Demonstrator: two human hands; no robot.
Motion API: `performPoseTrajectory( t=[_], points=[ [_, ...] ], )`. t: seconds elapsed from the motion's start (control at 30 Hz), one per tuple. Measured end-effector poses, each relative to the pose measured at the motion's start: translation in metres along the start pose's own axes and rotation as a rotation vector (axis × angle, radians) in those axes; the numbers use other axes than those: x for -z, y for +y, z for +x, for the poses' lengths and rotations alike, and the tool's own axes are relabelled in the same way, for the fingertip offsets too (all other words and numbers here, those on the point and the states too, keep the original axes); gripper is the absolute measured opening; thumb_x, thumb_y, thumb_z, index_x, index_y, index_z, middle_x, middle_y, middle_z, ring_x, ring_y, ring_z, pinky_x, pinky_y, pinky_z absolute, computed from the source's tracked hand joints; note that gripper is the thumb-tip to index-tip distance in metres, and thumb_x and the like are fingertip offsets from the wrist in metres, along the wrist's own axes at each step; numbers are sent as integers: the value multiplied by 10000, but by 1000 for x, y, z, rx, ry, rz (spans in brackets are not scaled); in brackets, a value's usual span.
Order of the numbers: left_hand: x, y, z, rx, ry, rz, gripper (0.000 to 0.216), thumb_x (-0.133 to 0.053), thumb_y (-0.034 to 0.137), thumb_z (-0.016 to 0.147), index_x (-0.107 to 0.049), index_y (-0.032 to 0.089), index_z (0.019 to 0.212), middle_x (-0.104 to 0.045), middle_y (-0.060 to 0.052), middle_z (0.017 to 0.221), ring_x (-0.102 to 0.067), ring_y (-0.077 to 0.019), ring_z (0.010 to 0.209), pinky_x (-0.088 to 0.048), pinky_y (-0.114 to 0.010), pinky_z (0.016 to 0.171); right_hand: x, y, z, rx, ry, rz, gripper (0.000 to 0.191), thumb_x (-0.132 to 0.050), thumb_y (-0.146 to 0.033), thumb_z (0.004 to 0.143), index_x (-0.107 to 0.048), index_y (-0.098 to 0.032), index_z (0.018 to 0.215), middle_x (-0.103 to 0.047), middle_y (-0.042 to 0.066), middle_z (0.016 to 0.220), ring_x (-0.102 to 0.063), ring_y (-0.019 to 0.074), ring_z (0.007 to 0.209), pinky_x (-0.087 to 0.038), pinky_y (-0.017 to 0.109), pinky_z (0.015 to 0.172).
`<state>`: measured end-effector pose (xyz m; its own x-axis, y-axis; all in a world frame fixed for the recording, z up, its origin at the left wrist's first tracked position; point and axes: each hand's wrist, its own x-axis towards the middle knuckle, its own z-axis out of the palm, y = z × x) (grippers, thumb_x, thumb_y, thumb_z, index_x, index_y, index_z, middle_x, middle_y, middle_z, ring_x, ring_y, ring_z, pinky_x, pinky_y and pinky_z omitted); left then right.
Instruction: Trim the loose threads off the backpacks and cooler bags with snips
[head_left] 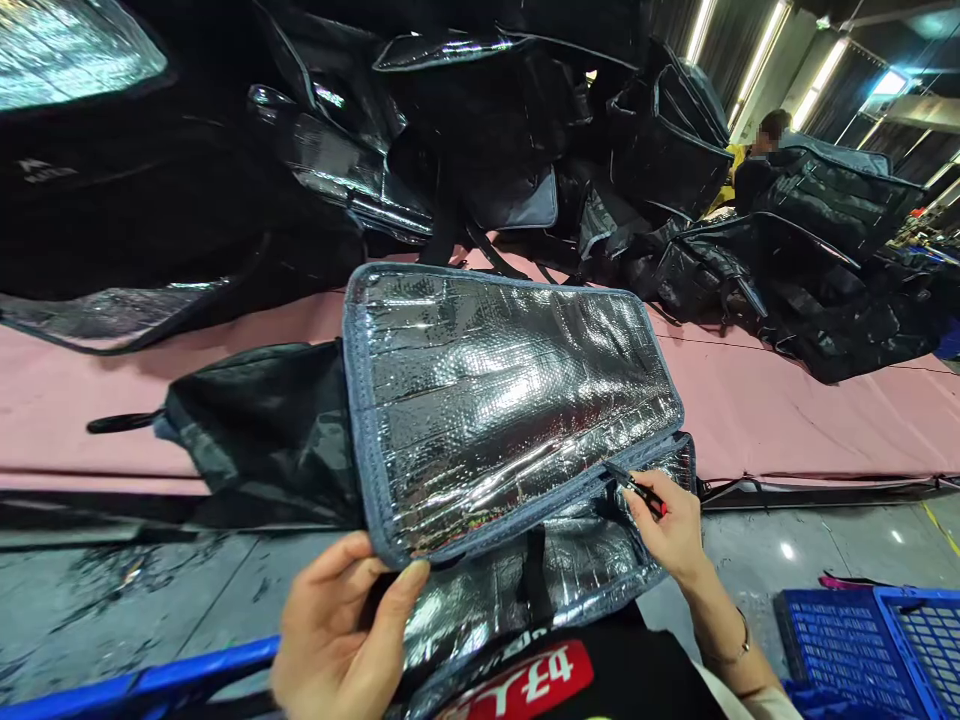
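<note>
An insulated bag with a shiny silver foil lining lies in front of me, its lid (pixel 517 390) raised and edged in grey-blue binding. My left hand (pixel 345 630) pinches the lid's near left corner between thumb and fingers. In my right hand (pixel 671 530) is a pair of thread snips (pixel 646 494) with black and red handles. Their dark tip touches or lies very near the binding on the lid's near edge. Below the lid, the foil-lined body (pixel 540 560) of the bag shows, partly covered. A dark camouflage side part (pixel 262 430) sticks out at the left.
Black foil-lined bags (pixel 480 120) are heaped along the back of the pink-covered table (pixel 757 420). A large black bag (pixel 150 200) stands at left. Blue plastic crates (pixel 840 640) sit on the floor at lower right, with a blue rail (pixel 150 685) at lower left. Another person (pixel 739 175) is far back right.
</note>
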<state>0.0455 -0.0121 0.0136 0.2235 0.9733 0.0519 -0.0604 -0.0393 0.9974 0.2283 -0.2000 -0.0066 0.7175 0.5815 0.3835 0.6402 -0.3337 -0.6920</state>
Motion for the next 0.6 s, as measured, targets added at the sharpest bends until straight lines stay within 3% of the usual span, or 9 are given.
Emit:
performPoseTrajectory(
  t=[0.17, 0.33, 0.43, 0.5, 0.6],
  points=[
    [1, -3, 0, -44, -24, -2, 407, -707, 206, 482, -571, 214, 865, -641, 49, 682, -612, -81, 631, -497, -118, 649, -8, -2, -6, -80, 55, 98, 156, -537, -297, 812, -629, -190, 878, -634, 23, 752, -554, 123, 621, -433, 234, 559],
    [2, -3, 0, -54, -29, 16, 413, -712, 222, 475, -570, 216, 862, -639, 43, 671, -616, -108, 618, -514, -162, 635, -14, 6, -2, -287, 30, 468, 191, -597, -368, 759, -584, -178, 776, -569, -5, 661, -501, 99, 571, -411, 224, 538],
    [2, -3, 1, -36, 15, 30, 444, -720, 232, 454, -574, 217, 874, -635, 40, 678, -610, -108, 622, -513, -165, 634, -14, 10, -1, -431, -37, 718, 266, -619, -434, 716, -530, -185, 743, -342, -91, 485, -258, 41, 387, -230, 175, 371],
    [2, -2, 2, 8, 36, 34, 464, -725, 237, 427, -577, 213, 866, -638, 36, 684, -607, -100, 621, -505, -147, 634, -13, 11, -1, -491, -61, 806, 299, -617, -465, 706, -502, -191, 734, -244, -114, 468, -144, 31, 375, -131, 170, 352],
    [3, -2, 6, 103, 14, 61, 459, -724, 241, 394, -583, 203, 829, -651, 22, 688, -613, -99, 617, -498, -130, 620, -14, 10, -1, -449, 0, 734, 278, -612, -441, 721, -515, -182, 748, -339, -91, 494, -240, 41, 406, -196, 174, 383]
  ],
)
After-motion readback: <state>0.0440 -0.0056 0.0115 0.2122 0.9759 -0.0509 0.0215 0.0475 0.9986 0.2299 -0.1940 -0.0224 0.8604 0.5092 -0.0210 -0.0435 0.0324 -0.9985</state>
